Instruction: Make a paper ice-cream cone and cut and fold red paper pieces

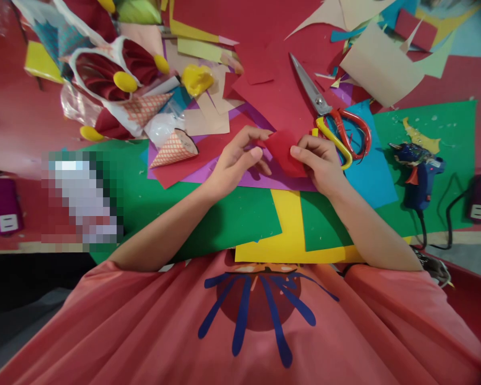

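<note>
My right hand (pixel 318 160) pinches a small piece of red paper (pixel 284 151) between thumb and fingers, over the purple sheet. At the paper's left edge is my left hand (pixel 240 160), its fingers loosely curled and the thumb apart from them. The left fingertips reach the paper's upper left corner; whether they press on it is hard to see. Beside my right hand lies a pair of scissors (pixel 319 101) with red and yellow handles, blades pointing away from me. Left of my left hand rests a small checked paper cone (pixel 174 149).
A blue glue gun (pixel 424 182) with a cord lies on green paper (pixel 457 144) at the right. Finished-looking cone crafts with yellow balls (pixel 125 82) are heaped at the upper left. A beige sheet (pixel 380 64) and coloured scraps cover the back. A blurred-out object (pixel 84 198) lies left.
</note>
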Demonstrator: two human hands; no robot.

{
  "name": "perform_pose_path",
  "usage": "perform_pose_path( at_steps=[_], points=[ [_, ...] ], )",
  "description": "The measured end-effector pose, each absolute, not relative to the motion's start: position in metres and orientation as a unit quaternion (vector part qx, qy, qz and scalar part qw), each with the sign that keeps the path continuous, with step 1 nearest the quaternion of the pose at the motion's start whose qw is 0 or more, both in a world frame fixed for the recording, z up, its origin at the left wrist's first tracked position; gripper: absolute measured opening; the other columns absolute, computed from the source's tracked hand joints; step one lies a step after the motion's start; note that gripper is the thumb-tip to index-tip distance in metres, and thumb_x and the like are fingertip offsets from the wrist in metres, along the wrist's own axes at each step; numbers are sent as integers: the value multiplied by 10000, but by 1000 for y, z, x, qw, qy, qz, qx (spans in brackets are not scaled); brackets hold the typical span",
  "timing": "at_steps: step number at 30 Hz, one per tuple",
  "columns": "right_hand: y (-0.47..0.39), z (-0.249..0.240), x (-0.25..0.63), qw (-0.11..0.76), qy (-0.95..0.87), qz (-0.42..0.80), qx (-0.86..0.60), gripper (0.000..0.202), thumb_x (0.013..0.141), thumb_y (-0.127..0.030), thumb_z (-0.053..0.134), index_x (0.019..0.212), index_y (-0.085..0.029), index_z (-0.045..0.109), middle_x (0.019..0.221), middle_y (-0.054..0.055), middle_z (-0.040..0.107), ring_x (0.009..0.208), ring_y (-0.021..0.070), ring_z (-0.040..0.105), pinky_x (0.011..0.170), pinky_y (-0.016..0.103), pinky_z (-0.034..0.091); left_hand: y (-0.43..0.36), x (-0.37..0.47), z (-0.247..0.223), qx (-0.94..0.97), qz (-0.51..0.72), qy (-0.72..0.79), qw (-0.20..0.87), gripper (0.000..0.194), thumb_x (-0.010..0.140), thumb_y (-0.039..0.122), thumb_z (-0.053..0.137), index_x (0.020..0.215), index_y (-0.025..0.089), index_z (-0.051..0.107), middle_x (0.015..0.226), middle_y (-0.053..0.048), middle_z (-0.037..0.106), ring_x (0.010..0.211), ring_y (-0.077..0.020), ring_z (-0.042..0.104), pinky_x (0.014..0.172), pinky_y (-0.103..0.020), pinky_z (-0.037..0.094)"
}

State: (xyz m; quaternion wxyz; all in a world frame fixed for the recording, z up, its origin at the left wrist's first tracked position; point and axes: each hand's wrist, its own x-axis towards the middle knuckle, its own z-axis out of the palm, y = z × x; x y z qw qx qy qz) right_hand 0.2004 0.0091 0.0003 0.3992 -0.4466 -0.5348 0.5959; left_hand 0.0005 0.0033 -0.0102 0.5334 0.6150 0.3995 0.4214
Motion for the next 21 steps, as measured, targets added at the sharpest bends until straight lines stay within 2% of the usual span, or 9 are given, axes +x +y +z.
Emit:
perform_pose_path(
  at_steps=[2, 4, 6, 8, 10, 11, 16, 21],
  points=[
    [9, -2, 201, 417, -530, 591, -442, 400, 823, -442, 672, 589, -191, 467, 527, -56, 379, 462, 50, 317, 425, 223, 244, 5, 0, -10, 617, 453, 389, 513, 466, 895, 643, 393, 848, 227, 599, 869, -22, 620, 778, -140, 648, 742, -315, 549],
    [9, -4, 201, 429, -530, 584, -441, 406, 816, -456, 677, 591, -191, 467, 547, -54, 371, 481, 52, 323, 436, 216, 268, 6, 0, -9, 628, 465, 390, 487, 466, 892, 626, 424, 760, 212, 591, 780, -16, 597, 826, -154, 637, 825, -340, 534],
    [9, -4, 201, 433, -528, 577, -448, 403, 817, -475, 670, 603, -196, 473, 563, -51, 374, 498, 57, 344, 443, 210, 297, 7, 1, -9, 631, 464, 394, 481, 395, 817, 618, 574, 857, 226, 608, 853, -9, 628, 879, -164, 648, 851, -340, 536],
    [9, -4, 201, 432, -523, 578, -454, 390, 826, -492, 654, 626, -203, 486, 571, -51, 383, 507, 64, 367, 442, 209, 320, 8, 2, -10, 614, 467, 393, 501, 498, 729, 590, 699, 1077, 258, 571, 1003, -9, 651, 953, -180, 663, 856, -334, 549],
    [9, -4, 201, 432, -520, 580, -454, 379, 833, -499, 643, 644, -206, 494, 575, -51, 391, 510, 66, 378, 440, 208, 326, 8, 3, -11, 589, 465, 388, 535, 640, 709, 579, 723, 1222, 272, 495, 1064, -18, 656, 995, -199, 673, 842, -333, 562],
    [9, -4, 201, 433, -522, 577, -454, 375, 832, -500, 645, 650, -206, 500, 579, -52, 394, 512, 65, 377, 441, 208, 324, 8, 3, -12, 580, 457, 389, 550, 645, 716, 577, 717, 1233, 263, 491, 1053, -22, 664, 996, -206, 678, 828, -332, 569],
    [10, -3, 200, 441, -544, 543, -464, 380, 799, -516, 674, 650, -199, 527, 588, -55, 409, 525, 54, 365, 474, 208, 345, 6, 4, -13, 580, 416, 398, 576, 454, 746, 571, 687, 964, 179, 620, 838, -26, 686, 863, -195, 698, 717, -299, 593],
    [8, -2, 198, 411, -543, 578, -449, 440, 697, -552, 748, 649, -215, 469, 570, -62, 464, 501, 68, 462, 443, 225, 402, 3, 3, -14, 564, 451, 439, 534, 412, 780, 559, 660, 906, 172, 594, 747, -6, 620, 738, -144, 669, 641, -259, 567]
  ],
)
